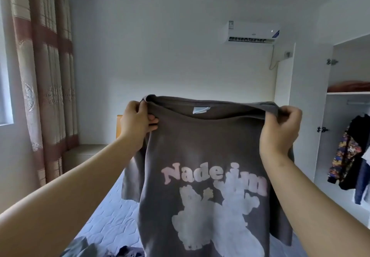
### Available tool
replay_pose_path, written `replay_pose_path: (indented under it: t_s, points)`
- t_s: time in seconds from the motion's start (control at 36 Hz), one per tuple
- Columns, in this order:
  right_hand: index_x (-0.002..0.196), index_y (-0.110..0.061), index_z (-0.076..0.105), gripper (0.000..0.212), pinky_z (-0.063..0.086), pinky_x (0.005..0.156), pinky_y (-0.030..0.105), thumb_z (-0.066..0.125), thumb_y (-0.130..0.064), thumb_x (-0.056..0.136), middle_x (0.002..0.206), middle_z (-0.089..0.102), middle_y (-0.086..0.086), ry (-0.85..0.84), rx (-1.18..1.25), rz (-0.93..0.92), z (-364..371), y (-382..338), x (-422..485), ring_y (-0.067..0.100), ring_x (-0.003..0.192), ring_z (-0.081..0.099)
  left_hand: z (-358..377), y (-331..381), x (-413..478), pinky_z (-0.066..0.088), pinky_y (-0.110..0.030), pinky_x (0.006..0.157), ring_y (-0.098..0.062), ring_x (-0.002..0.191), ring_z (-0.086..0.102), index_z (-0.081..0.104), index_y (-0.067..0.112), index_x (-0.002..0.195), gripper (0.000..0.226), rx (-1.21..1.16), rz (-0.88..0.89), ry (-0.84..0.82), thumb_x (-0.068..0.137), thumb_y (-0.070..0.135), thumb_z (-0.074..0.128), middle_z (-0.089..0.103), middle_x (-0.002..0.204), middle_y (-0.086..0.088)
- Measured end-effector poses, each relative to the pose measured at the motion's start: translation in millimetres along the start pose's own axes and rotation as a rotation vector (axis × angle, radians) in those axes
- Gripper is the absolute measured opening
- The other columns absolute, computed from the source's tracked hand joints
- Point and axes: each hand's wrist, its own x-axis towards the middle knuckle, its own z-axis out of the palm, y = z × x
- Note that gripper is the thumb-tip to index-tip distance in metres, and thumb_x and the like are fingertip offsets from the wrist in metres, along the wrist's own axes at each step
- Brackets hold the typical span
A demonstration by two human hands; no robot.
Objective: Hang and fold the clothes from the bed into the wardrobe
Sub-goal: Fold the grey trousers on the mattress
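A grey-brown T-shirt (200,146) with a pale "Nade jm" print and a white figure hangs in front of me, held up above the bed (112,214). My left hand (136,122) grips its left shoulder. My right hand (280,130) grips its right shoulder. The collar with a white label sags between the two hands. The open wardrobe (324,116) stands at the right, with a patterned jacket (346,154) and dark clothes hanging on its rail.
More clothes (84,246) lie on the bed at the bottom left. Curtains (46,76) and a window fill the left side. An air conditioner (252,32) hangs on the far wall. A folded orange blanket (350,86) lies on the wardrobe's upper shelf.
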Motion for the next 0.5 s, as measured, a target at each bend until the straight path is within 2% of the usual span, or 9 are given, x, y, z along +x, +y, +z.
replay_pose_path:
  t_s: [0.06, 0.11, 0.17, 0.25, 0.33, 0.42, 0.5]
  points:
    - [0.094, -0.014, 0.043, 0.015, 0.039, 0.066, 0.003, 0.056, -0.010, 0.089, 0.084, 0.046, -0.014, 0.053, 0.038, -0.076, -9.3, -11.4, -3.8, -0.008, 0.071, 0.049, -0.9, 4.3, -13.8, 0.057, -0.031, 0.062, -0.013, 0.064, 0.062, 0.046, 0.020, 0.079, 0.023, -0.033, 0.131, 0.045, 0.099, 0.030, 0.041, 0.056, 0.067, -0.004]
    - [0.087, -0.023, 0.041, 0.019, 0.038, 0.069, 0.005, 0.054, -0.008, 0.087, 0.085, 0.045, -0.013, 0.112, 0.080, -0.162, -16.8, -23.3, -4.8, -0.016, 0.070, 0.048, -0.6, 11.2, -24.7, 0.056, -0.030, 0.065, -0.010, 0.063, 0.060, 0.045, 0.023, 0.078, 0.023, -0.071, 0.240, 0.083, 0.100, 0.030, 0.040, 0.056, 0.067, 0.000]
    - [0.086, -0.029, 0.039, 0.019, 0.039, 0.072, 0.007, 0.052, -0.015, 0.085, 0.087, 0.045, -0.011, 0.151, 0.116, -0.228, -22.5, -32.7, -3.4, -0.016, 0.072, 0.048, 1.3, 18.1, -32.8, 0.056, -0.031, 0.067, -0.009, 0.061, 0.058, 0.043, 0.026, 0.078, 0.022, -0.097, 0.329, 0.117, 0.099, 0.030, 0.041, 0.056, 0.065, 0.003]
    - [0.085, -0.029, 0.039, 0.012, 0.040, 0.075, 0.010, 0.048, -0.021, 0.083, 0.088, 0.045, -0.010, 0.188, 0.145, -0.278, -27.8, -38.2, 2.1, -0.015, 0.074, 0.047, 7.4, 22.3, -38.8, 0.055, -0.032, 0.067, -0.005, 0.056, 0.056, 0.041, 0.028, 0.078, 0.022, -0.119, 0.423, 0.154, 0.099, 0.027, 0.041, 0.054, 0.062, 0.007]
    - [0.084, -0.029, 0.038, 0.018, 0.038, 0.074, 0.009, 0.047, -0.014, 0.084, 0.086, 0.043, -0.011, 0.182, 0.124, -0.264, -31.1, -27.3, 5.3, -0.016, 0.072, 0.045, 17.8, 12.9, -38.5, 0.052, -0.025, 0.062, -0.002, 0.053, 0.054, 0.040, 0.028, 0.077, 0.023, -0.094, 0.417, 0.155, 0.099, 0.027, 0.042, 0.053, 0.062, 0.008]
    - [0.082, -0.030, 0.037, 0.021, 0.036, 0.071, 0.005, 0.047, -0.011, 0.084, 0.084, 0.042, -0.012, 0.153, 0.052, -0.166, -35.4, 7.2, 4.2, -0.017, 0.069, 0.044, 30.6, -16.6, -34.5, 0.051, -0.019, 0.058, 0.000, 0.052, 0.054, 0.042, 0.026, 0.077, 0.022, -0.009, 0.350, 0.107, 0.098, 0.028, 0.043, 0.054, 0.063, 0.005]
    - [0.088, -0.017, 0.042, 0.012, 0.032, 0.066, 0.000, 0.049, -0.007, 0.086, 0.083, 0.043, -0.010, 0.124, -0.048, -0.054, -42.0, 60.8, 1.6, -0.011, 0.070, 0.046, 46.2, -64.0, -27.7, 0.050, -0.018, 0.054, 0.002, 0.049, 0.054, 0.046, 0.024, 0.078, 0.020, 0.082, 0.239, 0.054, 0.097, 0.029, 0.045, 0.056, 0.064, 0.003]
